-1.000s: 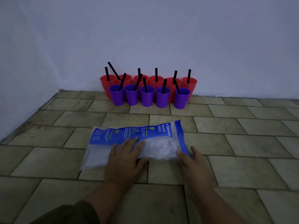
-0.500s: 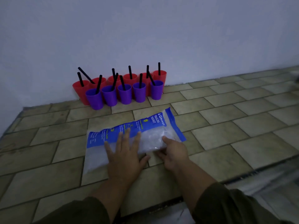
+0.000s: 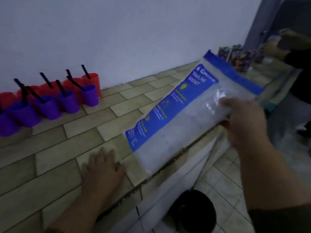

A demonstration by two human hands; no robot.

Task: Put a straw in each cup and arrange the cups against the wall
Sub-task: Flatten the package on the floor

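Red cups (image 3: pixel 90 79) stand in a row against the white wall (image 3: pixel 134 31), with purple cups (image 3: pixel 69 103) in a row just in front of them. Each visible cup holds a black straw (image 3: pixel 61 89). The rows run off the left edge of the view. My right hand (image 3: pixel 244 120) grips a clear plastic bag with a blue printed label (image 3: pixel 176 111) and holds it lifted above the counter's front edge. My left hand (image 3: pixel 102 170) rests flat on the tiled counter (image 3: pixel 58 157), fingers spread, holding nothing.
The counter's front edge (image 3: pixel 168 167) runs diagonally, with tiled floor (image 3: pixel 223 179) below at the right. A dark round object (image 3: pixel 193 209) sits on the floor. Several patterned containers (image 3: pixel 240 58) stand at the far right end of the counter, next to another person's hand (image 3: pixel 276 47).
My right hand has picked the bag up off the counter and carried it right. My left hand has come off the bag onto the tiles. The view has swung right.
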